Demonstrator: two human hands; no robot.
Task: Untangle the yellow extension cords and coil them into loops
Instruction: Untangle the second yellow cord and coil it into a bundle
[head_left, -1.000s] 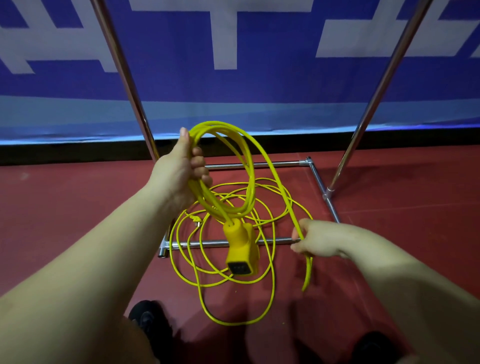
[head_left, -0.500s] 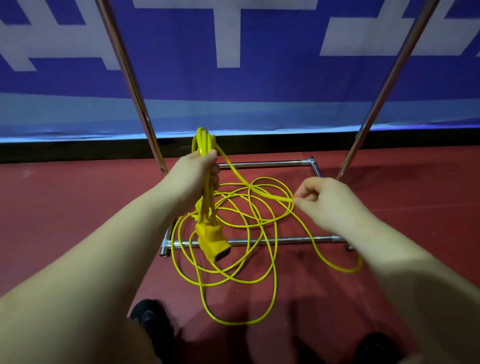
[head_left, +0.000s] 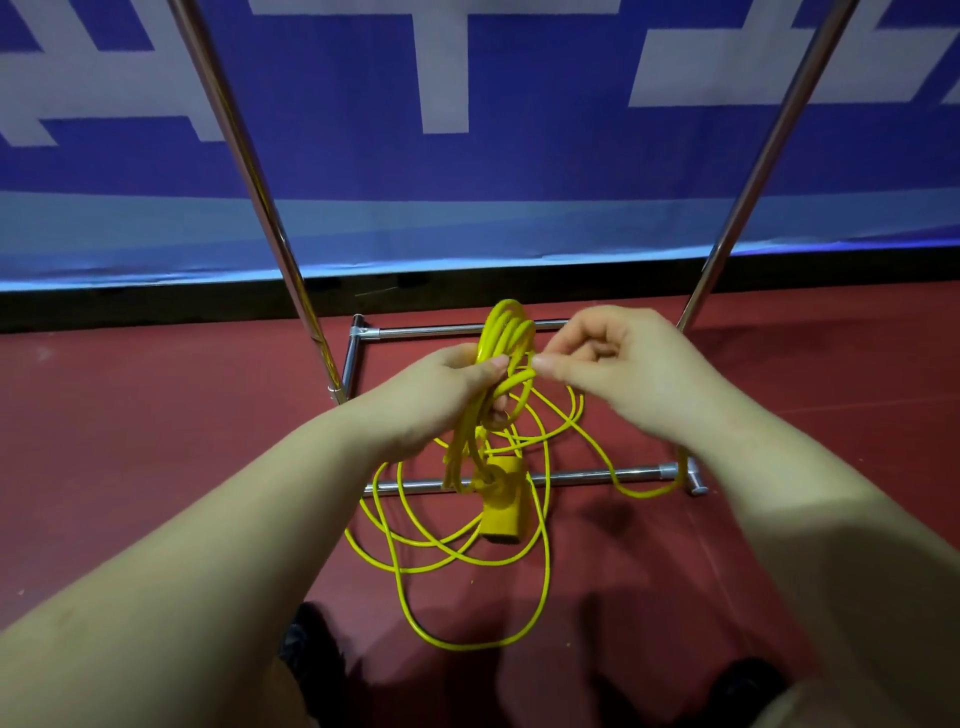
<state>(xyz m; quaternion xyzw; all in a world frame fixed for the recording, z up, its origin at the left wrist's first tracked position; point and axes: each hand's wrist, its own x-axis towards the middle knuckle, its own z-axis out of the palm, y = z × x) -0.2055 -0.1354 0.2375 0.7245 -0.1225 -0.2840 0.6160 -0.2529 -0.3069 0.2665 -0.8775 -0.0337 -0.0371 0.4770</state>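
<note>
Loops of yellow extension cord (head_left: 506, 332) stood gathered in a bunch at the centre of the frame, their tops rising above the left hand (head_left: 447, 395), whose fingers and thumb were curled tightly round them. Below that fist the gathered strands hung down to a yellow socket block (head_left: 503, 506), which dangled just under the hand in front of the near bar of a chrome rack base (head_left: 597, 474). Slack cord (head_left: 467, 556) lay in wide, overlapping rings on the red floor (head_left: 130, 441) beneath, the largest ring reaching toward the lower middle of the frame, and one strand ran out to the right, curving past the rack's near right corner. The right hand (head_left: 618, 369) was just right of the bunch, its thumb and forefinger pinched together on a strand beside the left thumb, the other fingers curled in. Two chrome poles (head_left: 249, 171) of the rack climbed from the base toward the upper left and upper right of the frame. Behind them a blue banner with white blocky shapes (head_left: 467, 156) filled the upper half, above a dark strip along the floor's far edge. Dark shoes (head_left: 311, 654) showed at the bottom, one lower left of centre and one at lower right.
</note>
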